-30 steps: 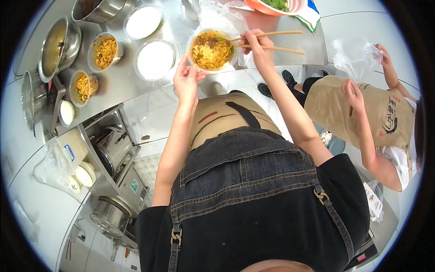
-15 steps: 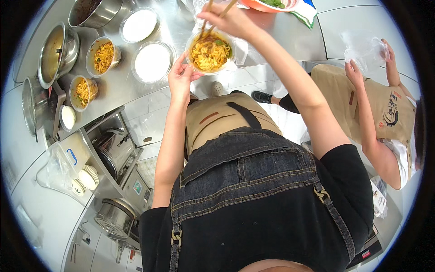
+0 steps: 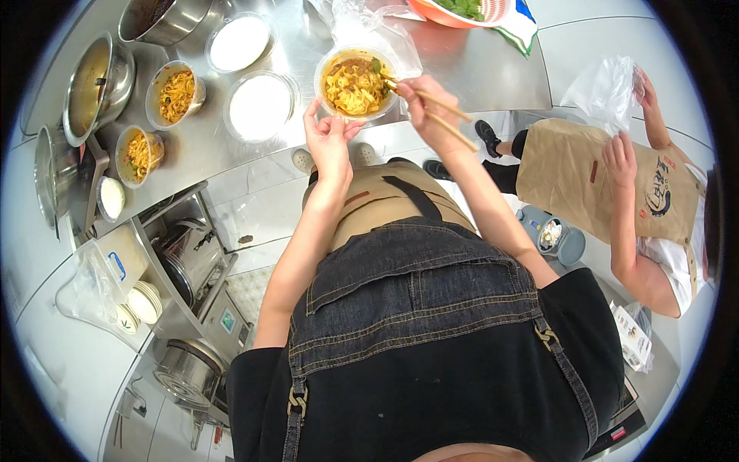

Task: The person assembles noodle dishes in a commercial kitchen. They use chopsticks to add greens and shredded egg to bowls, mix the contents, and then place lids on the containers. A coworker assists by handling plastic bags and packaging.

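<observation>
A clear plastic bowl (image 3: pixel 319 86) of sauced yellow noodles (image 3: pixel 350 91) stands near the front edge of the steel counter, with a few green leaves at its right side. My left hand (image 3: pixel 332 146) grips the bowl by its near-left rim, thumb at the side and fingers low against it. Wooden chopsticks (image 3: pixel 443 110) are held in my right hand (image 3: pixel 431 123), just right of the bowl. Their tips reach into the noodles beside the greens. Part of the bowl's underside is hidden by my left hand.
Left on the steel counter (image 3: pixel 254 158) are two noodle tubs (image 3: pixel 202 94), two round white-topped containers (image 3: pixel 262 108) and metal pots (image 3: pixel 123 77). A crumpled plastic bag (image 3: pixel 377 35) and an orange basket of greens (image 3: pixel 431 14) lie beyond. At right, a co-worker (image 3: pixel 608 185) handles a clear bag (image 3: pixel 604 92).
My right hand has come down from above the bowl to its right side, bringing the chopsticks along. My left hand has shifted slightly right along the rim. The co-worker's hands and bag have moved.
</observation>
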A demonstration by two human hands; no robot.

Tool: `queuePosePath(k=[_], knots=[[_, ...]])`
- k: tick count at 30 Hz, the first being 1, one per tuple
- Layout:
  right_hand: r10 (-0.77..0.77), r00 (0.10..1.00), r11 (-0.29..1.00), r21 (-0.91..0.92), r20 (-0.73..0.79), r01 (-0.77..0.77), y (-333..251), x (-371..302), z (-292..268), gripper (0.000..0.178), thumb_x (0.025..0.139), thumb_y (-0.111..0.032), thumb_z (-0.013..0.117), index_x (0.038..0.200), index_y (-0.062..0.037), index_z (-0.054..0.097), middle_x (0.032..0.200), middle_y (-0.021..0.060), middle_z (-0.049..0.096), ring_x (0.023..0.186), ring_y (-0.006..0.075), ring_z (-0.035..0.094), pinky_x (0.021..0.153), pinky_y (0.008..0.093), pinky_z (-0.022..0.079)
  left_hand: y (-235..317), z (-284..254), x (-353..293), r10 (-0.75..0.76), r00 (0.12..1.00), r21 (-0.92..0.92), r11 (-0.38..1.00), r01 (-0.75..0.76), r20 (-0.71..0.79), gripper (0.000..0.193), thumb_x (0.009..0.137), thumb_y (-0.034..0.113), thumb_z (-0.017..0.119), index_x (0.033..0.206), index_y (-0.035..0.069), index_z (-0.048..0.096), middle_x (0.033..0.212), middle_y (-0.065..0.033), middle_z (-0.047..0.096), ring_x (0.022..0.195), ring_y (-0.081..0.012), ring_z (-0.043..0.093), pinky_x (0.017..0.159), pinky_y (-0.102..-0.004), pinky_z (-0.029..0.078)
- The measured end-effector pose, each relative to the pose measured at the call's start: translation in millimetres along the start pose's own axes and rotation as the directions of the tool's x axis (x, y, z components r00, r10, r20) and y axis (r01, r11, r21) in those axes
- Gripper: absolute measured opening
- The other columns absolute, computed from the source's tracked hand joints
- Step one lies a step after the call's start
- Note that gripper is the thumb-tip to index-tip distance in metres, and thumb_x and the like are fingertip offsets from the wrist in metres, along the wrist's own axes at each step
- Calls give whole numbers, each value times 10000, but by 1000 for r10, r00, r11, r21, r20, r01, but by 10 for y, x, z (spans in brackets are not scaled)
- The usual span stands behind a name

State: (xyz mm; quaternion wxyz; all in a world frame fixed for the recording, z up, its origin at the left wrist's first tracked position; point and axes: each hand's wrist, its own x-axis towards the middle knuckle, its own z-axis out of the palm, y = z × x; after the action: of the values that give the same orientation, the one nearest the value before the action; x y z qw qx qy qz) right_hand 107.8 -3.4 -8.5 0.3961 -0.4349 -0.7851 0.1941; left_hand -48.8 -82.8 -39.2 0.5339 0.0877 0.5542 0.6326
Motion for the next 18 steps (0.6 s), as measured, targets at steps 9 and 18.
queuePosePath(k=[9, 18], knots=[[-174, 966, 982, 106, 190, 156, -345, -148, 15, 79, 837, -75, 668, 901, -60, 624, 787, 93, 639, 624, 224, 621, 557, 313, 508, -67, -44, 3, 0, 1000, -19, 1000, 0, 21, 456, 955, 5, 463, 1373, 54, 287, 924, -130, 578, 772, -261, 680, 697, -304, 562], [472, 815, 659, 480, 336, -580, 89, 173, -68, 202, 947, -183, 564, 900, -1, 638, 681, 28, 610, 530, 63, 539, 468, 201, 417, 10, -25, -17, -11, 1000, 15, 1000, 11, 22, 452, 961, 2, 454, 1380, 45, 290, 902, -117, 581, 762, -245, 678, 686, -296, 555]])
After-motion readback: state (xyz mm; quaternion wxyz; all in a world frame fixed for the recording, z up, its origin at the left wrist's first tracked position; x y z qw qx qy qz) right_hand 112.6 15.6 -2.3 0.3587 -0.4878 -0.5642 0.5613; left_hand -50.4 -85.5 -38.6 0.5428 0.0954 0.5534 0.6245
